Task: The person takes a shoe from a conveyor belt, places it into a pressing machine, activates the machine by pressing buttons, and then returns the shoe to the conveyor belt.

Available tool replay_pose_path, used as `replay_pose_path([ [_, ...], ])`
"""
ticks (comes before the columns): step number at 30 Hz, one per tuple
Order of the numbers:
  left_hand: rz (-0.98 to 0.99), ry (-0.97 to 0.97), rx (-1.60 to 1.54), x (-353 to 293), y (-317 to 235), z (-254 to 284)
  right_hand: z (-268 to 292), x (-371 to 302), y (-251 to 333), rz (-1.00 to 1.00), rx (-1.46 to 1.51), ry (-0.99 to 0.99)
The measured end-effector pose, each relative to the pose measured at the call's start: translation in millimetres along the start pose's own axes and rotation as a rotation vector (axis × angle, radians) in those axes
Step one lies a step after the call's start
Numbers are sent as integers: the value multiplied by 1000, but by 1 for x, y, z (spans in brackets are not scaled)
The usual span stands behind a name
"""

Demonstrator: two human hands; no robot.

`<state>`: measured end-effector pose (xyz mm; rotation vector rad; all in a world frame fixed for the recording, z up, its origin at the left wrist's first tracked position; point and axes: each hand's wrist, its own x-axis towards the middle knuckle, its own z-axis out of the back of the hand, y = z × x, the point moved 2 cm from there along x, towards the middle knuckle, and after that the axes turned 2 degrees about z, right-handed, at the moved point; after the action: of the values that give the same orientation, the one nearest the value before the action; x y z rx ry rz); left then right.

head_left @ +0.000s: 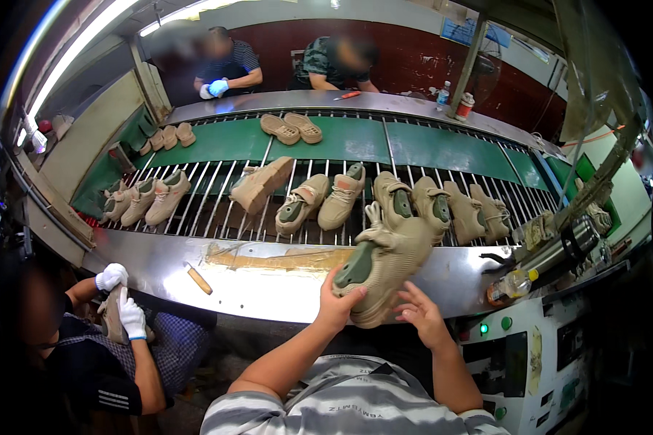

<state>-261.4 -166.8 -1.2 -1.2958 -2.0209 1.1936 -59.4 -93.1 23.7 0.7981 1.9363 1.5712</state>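
A beige sneaker with a green shoe last inside is held up over the near metal ledge, its toe pointing away to the right. My left hand grips it at the heel end, thumb on the side. Beside the sole, my right hand has its fingers apart; whether a fingertip touches the shoe I cannot tell. Beyond it, more beige sneakers rest on the conveyor bars: a pair with lasts, one tilted shoe, and several at the right.
The metal ledge carries a wooden-handled tool. At right are a drink bottle and a steel flask. Beige soles lie on the green belt. A gloved co-worker works at left; two people sit across.
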Motion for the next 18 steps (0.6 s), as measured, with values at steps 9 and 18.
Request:
replay_pose_path([
  [9, -425, -11, 1018, -3, 33, 69, -1, 19, -66, -215, -201, 67],
  [18, -617, -393, 1738, 171, -48, 224, 72, -8, -110, -307, -271, -389],
])
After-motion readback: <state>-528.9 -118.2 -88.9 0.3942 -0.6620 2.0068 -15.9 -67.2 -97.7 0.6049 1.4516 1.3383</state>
